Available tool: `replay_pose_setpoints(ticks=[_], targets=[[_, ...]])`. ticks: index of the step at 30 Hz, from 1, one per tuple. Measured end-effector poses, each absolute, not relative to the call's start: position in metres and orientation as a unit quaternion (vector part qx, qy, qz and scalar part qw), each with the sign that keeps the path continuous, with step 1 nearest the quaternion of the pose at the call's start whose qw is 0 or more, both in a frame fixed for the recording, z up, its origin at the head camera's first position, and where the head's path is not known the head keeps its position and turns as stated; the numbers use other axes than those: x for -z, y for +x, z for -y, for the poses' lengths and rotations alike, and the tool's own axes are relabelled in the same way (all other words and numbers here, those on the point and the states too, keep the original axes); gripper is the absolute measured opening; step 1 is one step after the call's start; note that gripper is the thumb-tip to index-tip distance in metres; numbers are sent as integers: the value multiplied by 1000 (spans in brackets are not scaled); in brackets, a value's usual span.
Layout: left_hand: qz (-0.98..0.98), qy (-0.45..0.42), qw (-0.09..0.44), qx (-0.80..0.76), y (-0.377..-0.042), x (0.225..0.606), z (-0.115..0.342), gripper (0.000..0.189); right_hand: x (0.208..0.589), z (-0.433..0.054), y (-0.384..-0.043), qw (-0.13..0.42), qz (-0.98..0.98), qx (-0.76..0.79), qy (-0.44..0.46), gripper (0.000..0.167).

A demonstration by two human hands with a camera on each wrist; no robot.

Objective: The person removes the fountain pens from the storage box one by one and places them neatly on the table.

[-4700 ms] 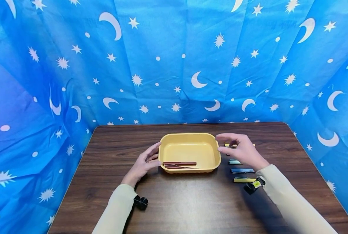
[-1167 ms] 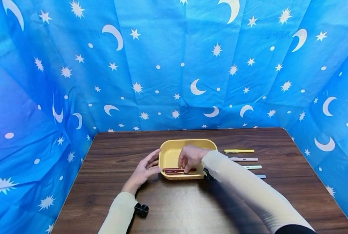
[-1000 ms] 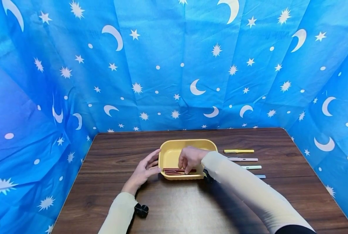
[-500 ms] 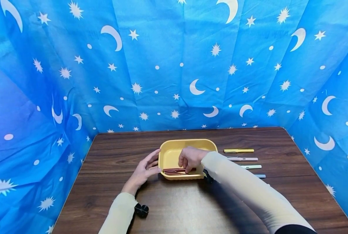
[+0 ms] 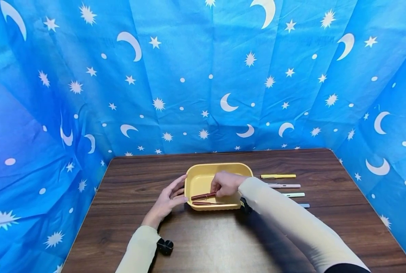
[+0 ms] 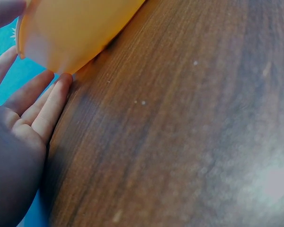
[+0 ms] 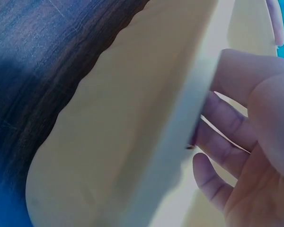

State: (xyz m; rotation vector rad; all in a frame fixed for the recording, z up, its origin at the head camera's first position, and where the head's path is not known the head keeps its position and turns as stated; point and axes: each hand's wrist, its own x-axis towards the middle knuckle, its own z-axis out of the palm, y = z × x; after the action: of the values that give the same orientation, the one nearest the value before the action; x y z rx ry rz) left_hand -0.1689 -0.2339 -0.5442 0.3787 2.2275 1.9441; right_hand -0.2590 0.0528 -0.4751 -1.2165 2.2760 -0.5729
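Observation:
My right hand (image 5: pixel 226 184) reaches into a yellow plastic tray (image 5: pixel 198 182) and pinches a dark red pen (image 5: pixel 203 196) with a metal clip. The pen lies slightly askew, its right end hidden in the fingers. A second dark red pen (image 5: pixel 203 203) lies along the tray's near wall, partly covered from view. At the tray's left end, my left hand (image 5: pixel 166 197) rests its extended fingers and thumb against the outside. In the left wrist view those fingers (image 6: pixel 52 104) touch the tray wall. The right wrist view shows the tray's wall (image 7: pixel 109 118) hiding most of the held pen.
Right of the tray, a yellow pen (image 5: pixel 278 176), a pale pinkish pen (image 5: pixel 289 185), a pale green pen (image 5: pixel 296 195) and a light blue pen (image 5: pixel 304 205) lie in a column, some partly behind the right sleeve (image 5: pixel 284 216). A blue star-patterned cloth (image 5: pixel 196 57) surrounds the wooden table (image 5: pixel 203 242).
My right hand went from the tray's right end into it. In the last half second it has shifted one red pen slightly away from the other. The left hand stays.

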Motion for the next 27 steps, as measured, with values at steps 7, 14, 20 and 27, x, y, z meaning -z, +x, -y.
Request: replay_pose_setpoints(ticks=[7, 14, 20, 27], targets=[[-743, 127, 78, -652, -170, 545, 234, 77, 478, -62, -261, 201, -833, 199, -475, 7], [-736, 132, 80, -659, -169, 544, 234, 79, 479, -70, -260, 179, -836, 212, -472, 9], [-735, 135, 81, -659, -169, 544, 234, 79, 473, -76, -258, 159, -840, 231, -465, 10], [-733, 133, 85, -662, -169, 543, 232, 79, 470, -84, -256, 106, -835, 268, -470, 12]])
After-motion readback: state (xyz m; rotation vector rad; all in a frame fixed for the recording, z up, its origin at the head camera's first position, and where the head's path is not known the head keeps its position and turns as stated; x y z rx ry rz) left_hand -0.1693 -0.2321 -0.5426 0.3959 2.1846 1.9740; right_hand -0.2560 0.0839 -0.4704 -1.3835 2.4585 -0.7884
